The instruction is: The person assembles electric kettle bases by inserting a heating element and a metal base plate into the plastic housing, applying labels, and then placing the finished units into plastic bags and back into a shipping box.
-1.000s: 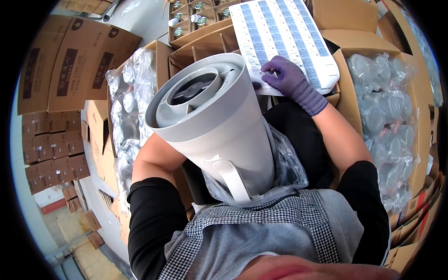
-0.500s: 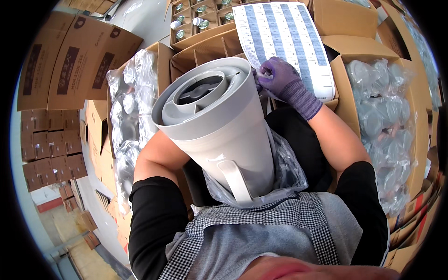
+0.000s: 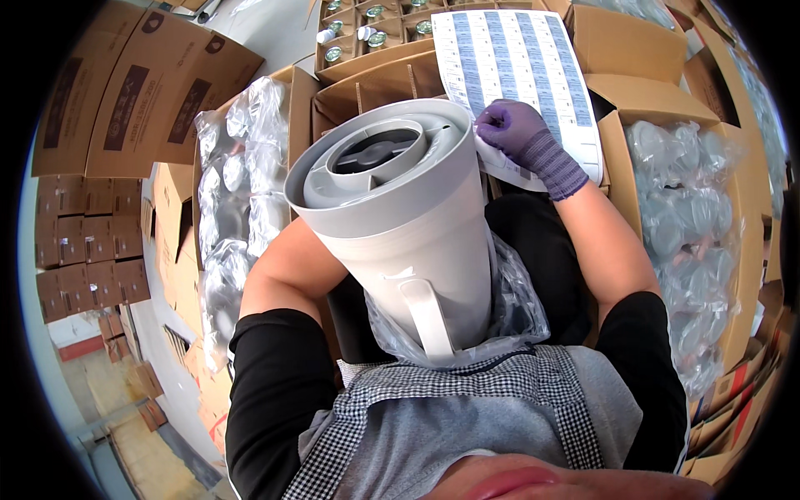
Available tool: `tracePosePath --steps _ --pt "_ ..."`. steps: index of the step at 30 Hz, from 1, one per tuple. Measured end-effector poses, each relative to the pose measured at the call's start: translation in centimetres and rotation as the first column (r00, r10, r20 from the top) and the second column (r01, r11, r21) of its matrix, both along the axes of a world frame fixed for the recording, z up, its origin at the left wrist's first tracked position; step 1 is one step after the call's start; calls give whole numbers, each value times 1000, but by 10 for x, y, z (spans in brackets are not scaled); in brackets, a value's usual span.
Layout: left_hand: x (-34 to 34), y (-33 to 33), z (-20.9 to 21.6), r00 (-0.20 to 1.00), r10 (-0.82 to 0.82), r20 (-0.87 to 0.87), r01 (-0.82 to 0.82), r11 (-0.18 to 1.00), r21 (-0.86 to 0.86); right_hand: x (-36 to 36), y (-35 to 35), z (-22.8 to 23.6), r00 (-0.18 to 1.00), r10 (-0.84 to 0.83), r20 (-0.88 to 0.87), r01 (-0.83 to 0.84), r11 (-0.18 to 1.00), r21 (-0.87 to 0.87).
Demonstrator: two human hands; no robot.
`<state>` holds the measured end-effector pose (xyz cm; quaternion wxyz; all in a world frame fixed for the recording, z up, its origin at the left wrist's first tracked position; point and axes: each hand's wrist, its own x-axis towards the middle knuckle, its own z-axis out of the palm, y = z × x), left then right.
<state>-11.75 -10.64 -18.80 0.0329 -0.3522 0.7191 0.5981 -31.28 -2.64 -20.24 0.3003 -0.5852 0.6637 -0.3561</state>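
Observation:
A large pale grey plastic jug (image 3: 429,271) leans on my lap, its wide round end tilted up and away from me. That end has a darker grey rim and a round dark centre, and a narrow handle (image 3: 427,321) shows on the near side. Crumpled clear plastic bag (image 3: 517,300) lies around its lower part. Beside the rim, my right hand (image 3: 521,137) in a purple knit glove has its fingers closed, over the lower left part of a blue-and-white label sheet (image 3: 533,67). What they pinch is unclear. My left forearm goes behind the jug, which hides that hand.
Open cartons with plastic-wrapped clear items stand left (image 3: 242,175) and right (image 3: 679,192). A divided carton (image 3: 379,87) lies beyond the jug, and another (image 3: 408,25) behind it holds small glass items. Large brown boxes (image 3: 133,108) stand at far left.
My right hand has moved slightly right, away from the jug's rim, and its fingers stay closed. A white edge of the sheet now shows below it. The whole view has shifted a little.

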Motion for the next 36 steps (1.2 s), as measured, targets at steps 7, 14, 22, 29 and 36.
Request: tracePosePath --steps 7,14,22,29,36 --pt "1 -6 -20 915 158 -371 62 854 517 -19 19 -21 757 35 653 -23 999 -26" --pt "5 -1 -8 953 145 -268 -54 946 319 11 12 0 984 -175 -41 174 985 -22" --pt "28 0 15 949 222 -223 -200 973 116 -19 63 67 561 -400 724 576 817 5" --pt "119 5 154 801 77 -594 -523 575 -630 10 143 204 986 166 -8 -123 701 -702" --pt "112 151 262 692 90 -716 -438 841 -318 65 141 250 884 467 -18 -345 627 -699"
